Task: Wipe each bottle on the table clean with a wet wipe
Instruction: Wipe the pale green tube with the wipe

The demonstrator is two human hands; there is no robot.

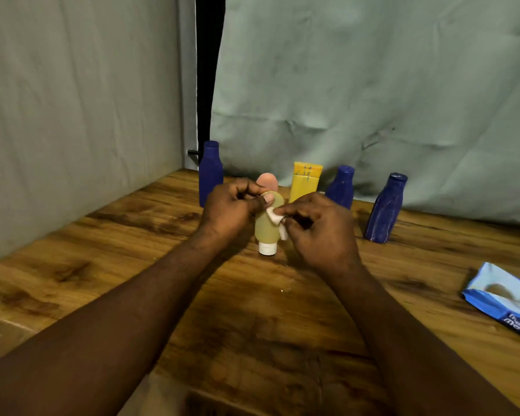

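A small yellow-green tube bottle (266,228) stands on its white cap in the middle of the wooden table (162,265). My left hand (233,205) pinches its top end. My right hand (318,229) presses a white wet wipe (275,217) against the bottle's right side. Behind stand a pink tube (267,180), a yellow tube (305,181) and three dark blue bottles: a tall one at the left (210,172), a small one (341,187) and a scuffed one at the right (386,208).
A blue pack of wet wipes (503,298) lies at the table's right edge. Grey-green cloth (373,85) hangs behind the bottles and along the left side, with a dark gap between the sheets.
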